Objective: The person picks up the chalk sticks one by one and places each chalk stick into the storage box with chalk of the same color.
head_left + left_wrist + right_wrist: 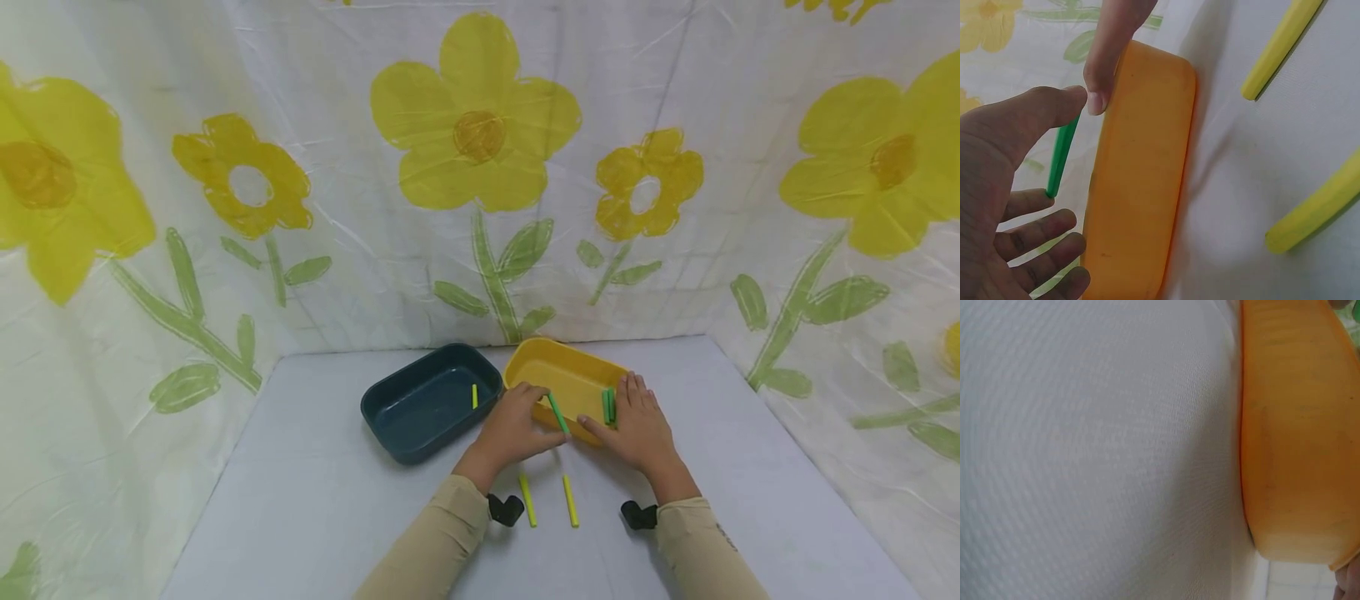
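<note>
My left hand (510,429) pinches a green stick (557,413) by its two ends, between thumb and a fingertip, at the near side of the yellow tray (551,375). In the left wrist view the other fingers of that hand are spread loosely, and the green stick (1063,153) stands beside the tray's orange-looking wall (1141,162). My right hand (643,429) rests over the tray's right end with straight fingers, its thumb against the near wall. Inside the tray, green sticks (607,407) lie next to that hand, partly hidden by it.
A dark blue tray (412,417) stands to the left, with a yellow stick (475,396) inside. Two more yellow sticks lie apart on the white table in front, the left one (528,500) and the right one (571,502). A flowered cloth (375,292) hangs behind the trays.
</note>
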Action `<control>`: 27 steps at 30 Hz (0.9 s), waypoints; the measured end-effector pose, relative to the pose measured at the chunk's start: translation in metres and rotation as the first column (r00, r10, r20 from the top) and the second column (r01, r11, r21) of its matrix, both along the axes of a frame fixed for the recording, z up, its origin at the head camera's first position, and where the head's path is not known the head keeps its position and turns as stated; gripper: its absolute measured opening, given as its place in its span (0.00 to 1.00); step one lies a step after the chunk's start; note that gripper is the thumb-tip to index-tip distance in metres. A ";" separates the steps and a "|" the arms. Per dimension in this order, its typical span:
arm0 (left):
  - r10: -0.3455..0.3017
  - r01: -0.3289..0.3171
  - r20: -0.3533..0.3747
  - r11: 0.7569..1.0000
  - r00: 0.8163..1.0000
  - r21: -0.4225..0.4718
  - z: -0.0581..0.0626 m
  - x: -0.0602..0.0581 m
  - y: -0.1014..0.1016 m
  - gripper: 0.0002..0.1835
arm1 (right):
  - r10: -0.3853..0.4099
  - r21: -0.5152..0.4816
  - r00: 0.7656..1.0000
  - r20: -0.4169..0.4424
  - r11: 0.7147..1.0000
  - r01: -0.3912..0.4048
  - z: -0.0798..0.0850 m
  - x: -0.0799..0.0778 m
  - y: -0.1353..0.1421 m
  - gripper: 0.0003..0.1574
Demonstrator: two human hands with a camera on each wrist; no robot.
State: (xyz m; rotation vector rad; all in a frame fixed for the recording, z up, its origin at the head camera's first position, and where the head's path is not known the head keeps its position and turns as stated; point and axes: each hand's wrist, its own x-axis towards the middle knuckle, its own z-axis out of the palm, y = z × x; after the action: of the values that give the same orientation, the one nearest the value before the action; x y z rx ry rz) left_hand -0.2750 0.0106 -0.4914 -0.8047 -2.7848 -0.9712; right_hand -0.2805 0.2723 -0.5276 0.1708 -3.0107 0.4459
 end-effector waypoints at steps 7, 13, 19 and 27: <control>0.006 -0.007 0.015 1.000 1.000 0.014 0.002 -0.005 0.005 0.41 | 0.003 0.001 1.000 -0.007 1.000 -0.003 -0.001 0.000 0.001 0.81; 0.033 -0.033 0.033 0.999 0.999 -0.001 0.002 -0.011 0.008 0.42 | 0.001 0.005 1.000 -0.005 1.000 -0.001 -0.001 0.001 0.000 0.80; 0.077 -0.075 0.023 0.995 0.997 -0.059 0.000 -0.017 0.011 0.43 | -0.007 0.006 1.000 -0.011 1.000 0.007 0.001 0.001 -0.001 0.79; 0.086 -0.086 -0.005 0.993 0.996 -0.075 -0.003 -0.021 0.014 0.42 | -0.009 -0.003 1.000 -0.014 1.000 0.009 0.001 0.001 -0.002 0.80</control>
State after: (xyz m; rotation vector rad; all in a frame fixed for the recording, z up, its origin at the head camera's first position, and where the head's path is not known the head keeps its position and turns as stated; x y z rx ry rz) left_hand -0.2961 0.0244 -0.4940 -0.6871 -2.8441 -0.8561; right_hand -0.2799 0.2707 -0.5271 0.1601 -2.9958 0.4460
